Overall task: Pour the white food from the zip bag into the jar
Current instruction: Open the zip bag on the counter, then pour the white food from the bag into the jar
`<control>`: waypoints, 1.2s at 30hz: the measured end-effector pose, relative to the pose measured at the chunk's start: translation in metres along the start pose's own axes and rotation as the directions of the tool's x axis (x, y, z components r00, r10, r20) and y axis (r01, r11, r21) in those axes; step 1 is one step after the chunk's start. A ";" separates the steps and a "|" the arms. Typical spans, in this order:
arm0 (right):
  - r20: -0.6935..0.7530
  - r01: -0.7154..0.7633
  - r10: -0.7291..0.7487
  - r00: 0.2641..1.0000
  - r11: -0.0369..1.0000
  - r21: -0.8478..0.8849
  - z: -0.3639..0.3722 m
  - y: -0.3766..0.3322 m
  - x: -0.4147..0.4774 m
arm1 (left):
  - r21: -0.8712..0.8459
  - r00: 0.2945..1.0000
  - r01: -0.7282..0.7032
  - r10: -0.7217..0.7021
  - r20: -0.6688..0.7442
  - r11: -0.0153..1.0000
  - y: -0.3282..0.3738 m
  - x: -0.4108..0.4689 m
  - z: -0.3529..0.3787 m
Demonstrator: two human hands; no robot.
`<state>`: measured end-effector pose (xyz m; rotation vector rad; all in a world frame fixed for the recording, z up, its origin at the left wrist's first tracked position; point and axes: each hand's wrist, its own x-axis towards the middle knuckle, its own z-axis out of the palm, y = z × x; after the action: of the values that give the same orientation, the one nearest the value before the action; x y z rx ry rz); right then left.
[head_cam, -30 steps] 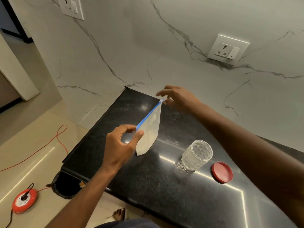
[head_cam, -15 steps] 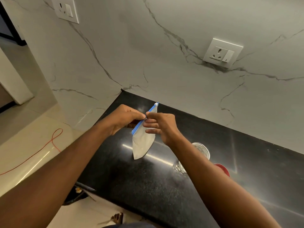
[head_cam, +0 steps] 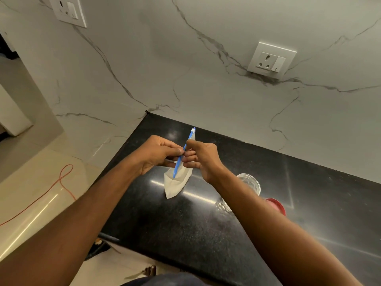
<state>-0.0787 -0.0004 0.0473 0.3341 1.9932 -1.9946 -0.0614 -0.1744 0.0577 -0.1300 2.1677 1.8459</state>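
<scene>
A clear zip bag (head_cam: 176, 184) with a blue seal strip holds white food in its lower corner and stands on the black counter (head_cam: 185, 223). My left hand (head_cam: 154, 153) pinches one side of the blue strip. My right hand (head_cam: 201, 157) pinches the other side, fingertips facing the left hand's. The glass jar (head_cam: 250, 182) stands open to the right of the bag, mostly hidden behind my right forearm. Its red lid (head_cam: 276, 205) lies just right of it, partly hidden too.
A marble wall rises behind the counter with a socket (head_cam: 271, 59) on the right and another (head_cam: 69, 10) at upper left. The counter's left edge drops to a tiled floor with a red cable (head_cam: 61, 180). My foot (head_cam: 150, 271) shows below the front edge.
One second ago my hands held the two far ends of the strip. They have come together at its middle, one on each side, and the bag now rests lower on the counter.
</scene>
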 end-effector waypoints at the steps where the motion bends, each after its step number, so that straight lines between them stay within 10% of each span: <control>1: -0.002 -0.003 0.003 1.000 1.000 0.017 -0.001 0.001 -0.002 | 0.006 1.000 0.010 -0.010 -0.006 1.000 0.001 0.000 0.001; 7: -0.041 0.049 -0.048 0.998 0.999 0.012 -0.014 -0.003 -0.019 | 0.307 0.979 -0.038 0.097 -0.179 0.951 0.004 0.003 -0.006; 12: -0.071 0.144 -0.155 0.985 0.981 -0.133 -0.032 -0.008 -0.035 | 0.784 0.824 -0.117 0.500 -0.266 0.609 0.014 0.002 -0.023; 16: -0.048 0.187 -0.196 0.979 0.971 -0.147 -0.029 -0.008 -0.041 | 0.907 0.821 -0.119 0.553 -0.138 0.403 0.032 -0.006 0.000; 27: 0.002 0.222 -0.224 0.975 0.964 -0.146 -0.020 0.003 -0.049 | 0.813 0.999 0.000 0.039 -0.028 0.582 0.077 0.020 0.058; 36: -0.178 0.234 -0.236 0.955 0.972 -0.033 -0.058 0.021 -0.052 | 0.682 0.974 -0.129 0.220 -0.048 0.720 0.072 0.017 0.054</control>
<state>-0.0251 0.0604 0.0471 0.2963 2.2487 -2.1627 -0.0871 -0.1070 0.1143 0.1271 2.8802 1.0130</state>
